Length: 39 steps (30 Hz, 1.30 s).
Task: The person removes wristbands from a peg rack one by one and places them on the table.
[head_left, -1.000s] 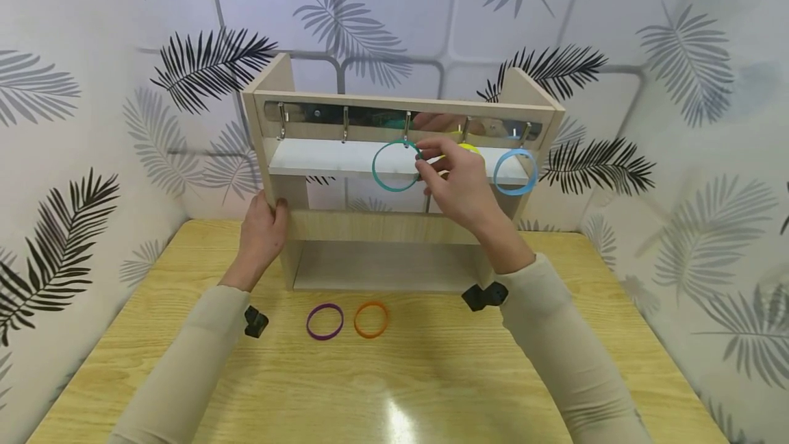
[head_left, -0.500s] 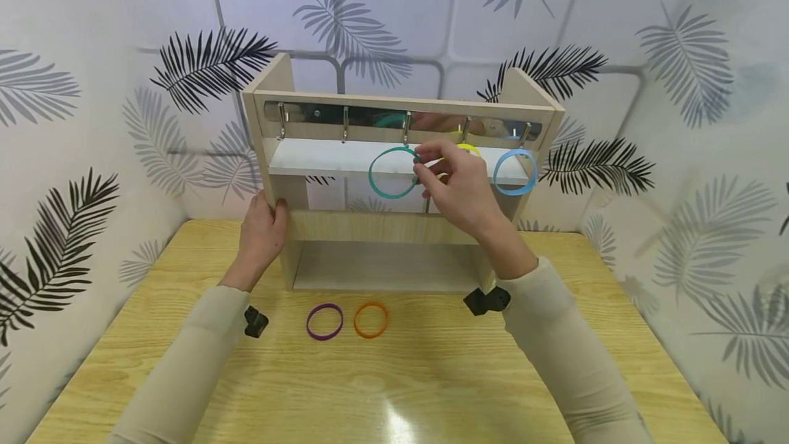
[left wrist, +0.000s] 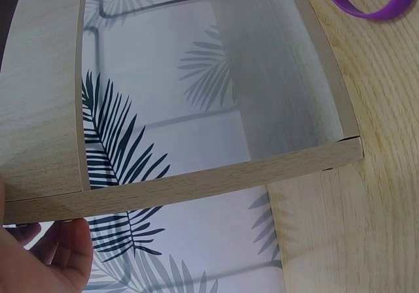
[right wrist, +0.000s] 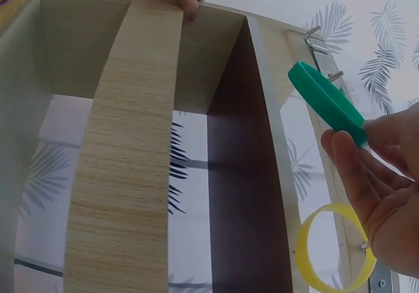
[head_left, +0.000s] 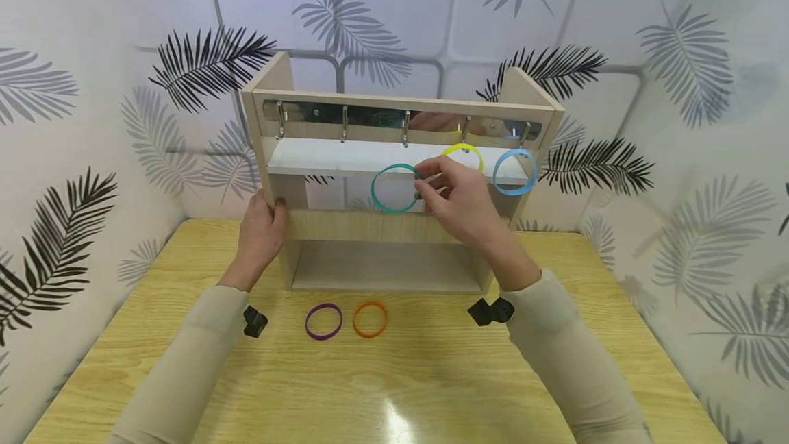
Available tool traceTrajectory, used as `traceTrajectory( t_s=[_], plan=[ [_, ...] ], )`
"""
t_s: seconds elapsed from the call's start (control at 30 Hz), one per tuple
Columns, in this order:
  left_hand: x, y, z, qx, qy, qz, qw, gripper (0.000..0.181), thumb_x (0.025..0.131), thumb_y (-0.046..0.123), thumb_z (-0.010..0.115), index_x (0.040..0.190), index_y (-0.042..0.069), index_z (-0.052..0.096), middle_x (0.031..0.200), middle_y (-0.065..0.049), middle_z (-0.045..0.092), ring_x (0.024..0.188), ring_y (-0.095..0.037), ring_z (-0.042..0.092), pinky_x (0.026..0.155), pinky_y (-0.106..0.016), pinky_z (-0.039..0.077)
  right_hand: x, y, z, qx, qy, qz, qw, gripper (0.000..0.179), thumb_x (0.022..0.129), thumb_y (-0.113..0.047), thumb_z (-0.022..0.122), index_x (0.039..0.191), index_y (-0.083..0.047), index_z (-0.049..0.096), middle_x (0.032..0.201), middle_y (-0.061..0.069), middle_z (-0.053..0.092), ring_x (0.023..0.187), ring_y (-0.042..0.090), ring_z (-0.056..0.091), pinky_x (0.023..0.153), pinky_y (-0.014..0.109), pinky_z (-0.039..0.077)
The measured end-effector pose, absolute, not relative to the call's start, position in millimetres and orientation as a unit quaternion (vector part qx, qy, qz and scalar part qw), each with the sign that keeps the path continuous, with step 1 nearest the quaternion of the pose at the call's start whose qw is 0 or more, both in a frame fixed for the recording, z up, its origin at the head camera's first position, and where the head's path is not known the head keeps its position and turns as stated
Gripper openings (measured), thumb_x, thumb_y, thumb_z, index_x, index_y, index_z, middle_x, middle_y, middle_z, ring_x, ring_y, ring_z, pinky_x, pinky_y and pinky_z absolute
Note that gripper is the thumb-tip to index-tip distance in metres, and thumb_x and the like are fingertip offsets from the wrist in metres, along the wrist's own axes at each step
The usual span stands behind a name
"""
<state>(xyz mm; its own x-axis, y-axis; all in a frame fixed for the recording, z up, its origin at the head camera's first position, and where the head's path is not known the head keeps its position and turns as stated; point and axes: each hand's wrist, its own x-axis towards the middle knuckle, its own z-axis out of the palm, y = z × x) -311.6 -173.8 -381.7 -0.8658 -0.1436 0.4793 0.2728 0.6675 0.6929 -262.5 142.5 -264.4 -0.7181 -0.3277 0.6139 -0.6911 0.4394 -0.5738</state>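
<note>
A person's right hand [head_left: 459, 199] pinches a green band [right wrist: 321, 97] below the metal hooks [head_left: 406, 127] of a wooden shelf unit [head_left: 364, 227].
The left hand [head_left: 261, 230] grips the shelf unit's left side. The green band is clear of the hooks; to its right, a yellow band [head_left: 464, 147] and a blue band [head_left: 515, 191] hang from two of them. A purple band [head_left: 323, 337] and an orange band [head_left: 370, 336] lie side by side on the table [head_left: 345, 382].
</note>
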Motion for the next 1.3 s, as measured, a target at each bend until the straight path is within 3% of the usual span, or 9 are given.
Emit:
traceTrajectory(
  t_s=[0.57,0.9,1.3],
  plan=[
    [-310.5,-174.8,-380.4,-0.046,-0.877,-0.406,0.253,0.052,0.101,0.026,0.031,0.134,-0.013,0.035,0.117,-0.032,0.047,0.103,-0.045,0.051,0.084,-0.058,0.043,-253.3,148.5,-298.2,0.37,-0.823,0.374,0.213,0.016,0.085,0.002,0.066,0.101,0.001,0.064,0.09,0.009,0.066,0.07,0.013,0.065,0.056,0.024,0.051],
    [-311.8,-175.0,-382.5,-0.047,-0.874,-0.412,0.254,0.051,0.101,0.026,0.032,0.134,-0.013,0.036,0.118,-0.031,0.047,0.105,-0.045,0.051,0.086,-0.057,0.043,-247.9,154.6,-317.2,0.371,-0.843,0.344,0.182,0.015,0.086,-0.001,0.067,0.101,-0.002,0.064,0.09,0.005,0.066,0.073,0.011,0.065,0.058,0.021,0.051],
    [-313.1,-175.3,-383.4,-0.048,-0.874,-0.412,0.253,0.051,0.101,0.026,0.032,0.134,-0.012,0.035,0.119,-0.031,0.047,0.106,-0.045,0.051,0.086,-0.057,0.043,-245.5,164.8,-337.6,0.341,-0.866,0.351,0.107,0.012,0.089,-0.004,0.064,0.101,-0.002,0.064,0.089,0.004,0.066,0.073,0.011,0.065,0.059,0.022,0.052]
  ],
)
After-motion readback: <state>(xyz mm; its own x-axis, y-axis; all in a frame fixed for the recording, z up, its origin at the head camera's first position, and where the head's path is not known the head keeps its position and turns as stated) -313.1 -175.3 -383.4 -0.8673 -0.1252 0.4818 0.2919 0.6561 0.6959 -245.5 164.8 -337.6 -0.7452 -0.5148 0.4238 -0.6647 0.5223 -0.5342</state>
